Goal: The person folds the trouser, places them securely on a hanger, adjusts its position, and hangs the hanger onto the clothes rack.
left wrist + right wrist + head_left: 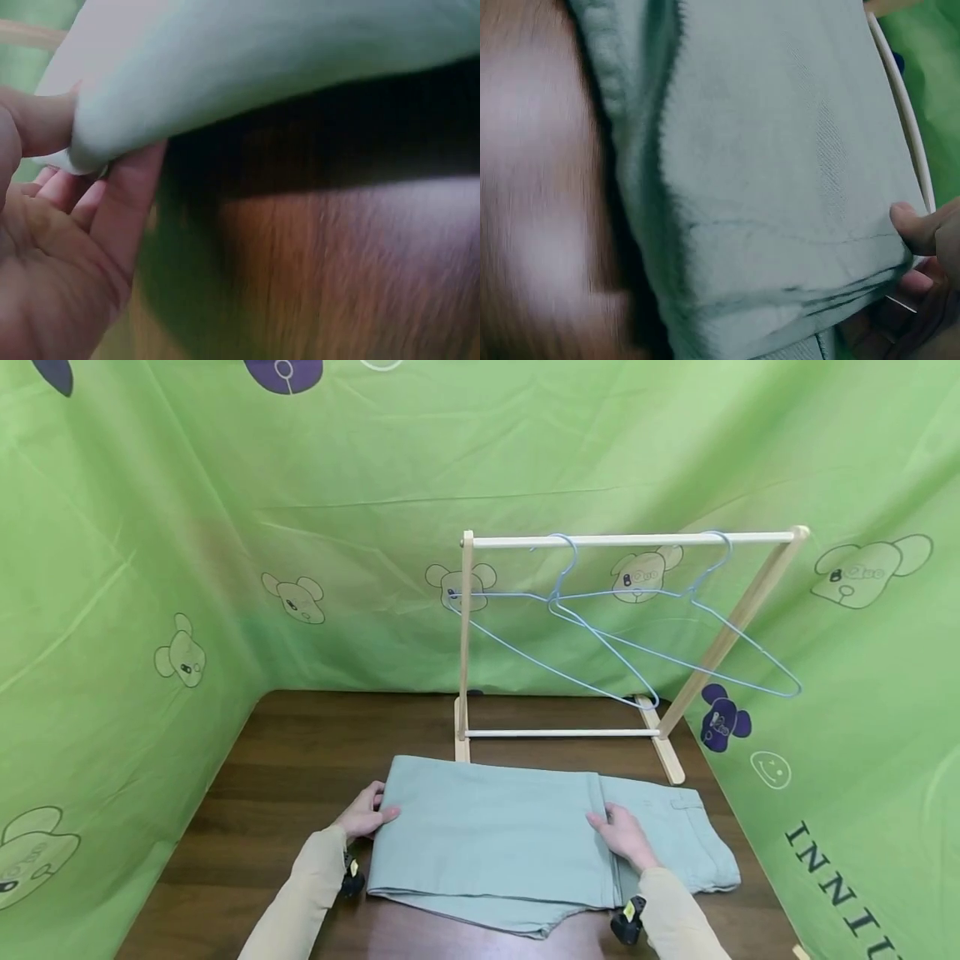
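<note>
A pair of pale green trousers (487, 835) lies folded over on itself on the wooden table, its waistband end reaching out to the right. My left hand (366, 812) pinches the folded left edge, thumb on top and fingers underneath; in the left wrist view the cloth (225, 60) is raised off the table there. At the leg hems my right hand (624, 835) pinches the layered cloth, and the right wrist view shows the thumb (911, 225) on top of the stitched hem (795, 232) with fingers below.
Behind the trousers stands a wooden rack (465, 643) with a white top rail (637, 540). Two blue wire hangers, a left one (555, 672) and a right one (757, 647), hang from it. Green printed cloth (360, 460) encloses the brown table (300, 752) at the back and sides.
</note>
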